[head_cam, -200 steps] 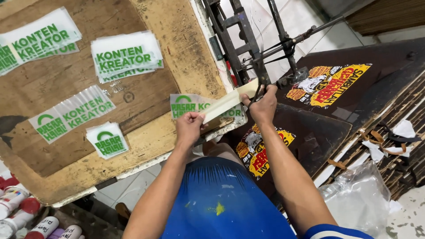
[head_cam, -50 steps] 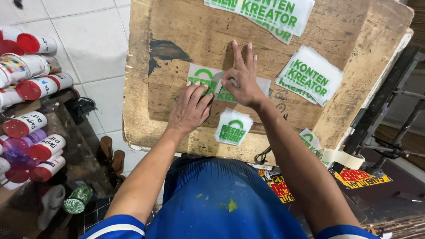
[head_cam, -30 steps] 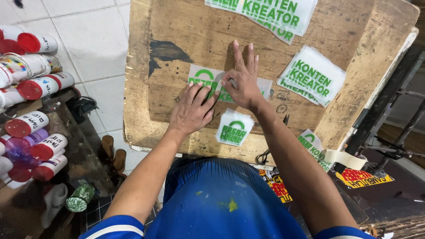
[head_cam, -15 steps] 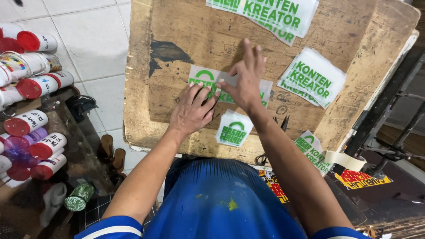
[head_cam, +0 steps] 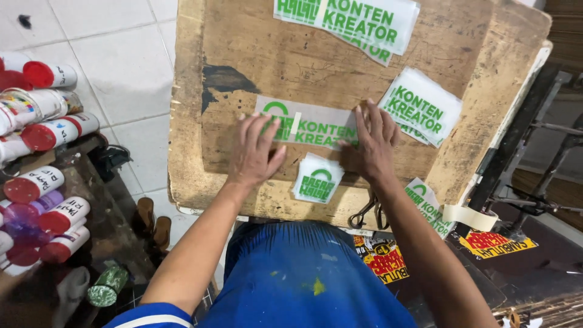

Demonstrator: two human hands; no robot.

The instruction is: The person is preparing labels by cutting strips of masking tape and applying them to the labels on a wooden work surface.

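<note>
Now both hands, left hand [head_cam: 254, 152] and right hand [head_cam: 374, 144], flat (fingers spread) on translucent strip [head_cam: 310, 124]

Green-lettered clear film [head_cam: 316, 124] lies on a scuffed brown board [head_cam: 243, 67].

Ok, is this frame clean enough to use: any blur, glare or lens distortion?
Head view: even light, soft shadows, no strong glare. The left hand, right hand and film strip on the wooden board look sharp. Wide-angle bending shows at the edges, and the paint pots are slightly soft.
</note>
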